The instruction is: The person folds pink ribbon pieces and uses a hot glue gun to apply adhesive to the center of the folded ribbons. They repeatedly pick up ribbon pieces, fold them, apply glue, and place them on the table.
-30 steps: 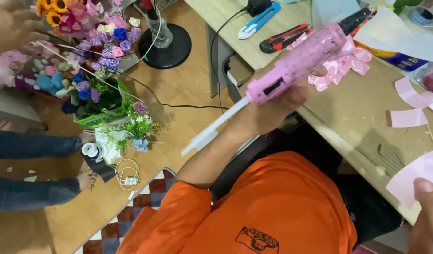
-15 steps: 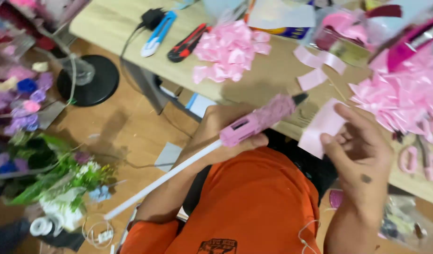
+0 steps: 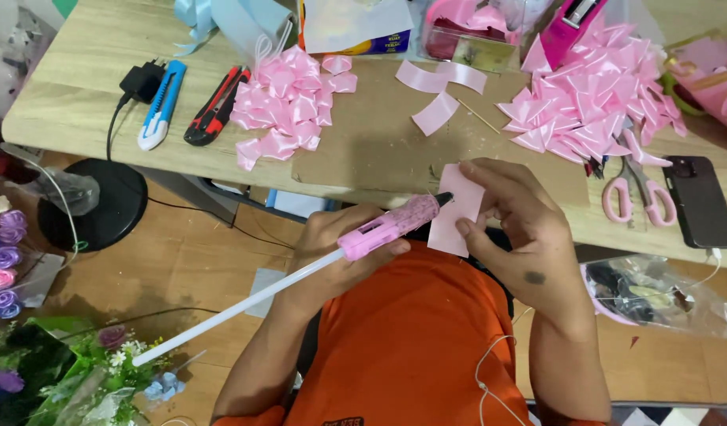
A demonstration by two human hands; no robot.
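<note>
Head view, looking down over an orange shirt (image 3: 411, 347) at the near edge of a wooden table (image 3: 71, 110). The left hand (image 3: 340, 252) is wrapped around a pink glue gun (image 3: 391, 225), fingers closed on its body; a long white glue stick (image 3: 237, 308) sticks out of the back end, slanting down toward the floor. The gun's dark nozzle touches, or all but touches, the left edge of a pink ribbon piece (image 3: 457, 211). The right hand (image 3: 521, 229) holds that piece, fingers curled around its upper and right edges, thumb at its lower edge; the piece sits just in front of the table edge, over the person's lap.

On the table, behind the hands: a brown cardboard sheet (image 3: 379, 142). A heap of folded pink ribbon petals (image 3: 288, 102) lies at its left; a larger heap (image 3: 592, 114) lies at its right. Between them, two loose curved ribbon strips (image 3: 438, 91) and a thin wooden stick (image 3: 478, 116).

Left part of the table: a blue utility knife (image 3: 162, 106) and a red-and-black utility knife (image 3: 216, 106) side by side, a black plug adapter (image 3: 145, 79) just beside the blue one. Right part: pink-handled scissors (image 3: 636, 193) and a dark phone (image 3: 700, 201), near each other. A pink tape dispenser (image 3: 573, 24) stands at the far edge.

Floor, lower left: artificial flowers (image 3: 16, 260) in purple and pink with green foliage, and a black round stand base (image 3: 95, 205).
</note>
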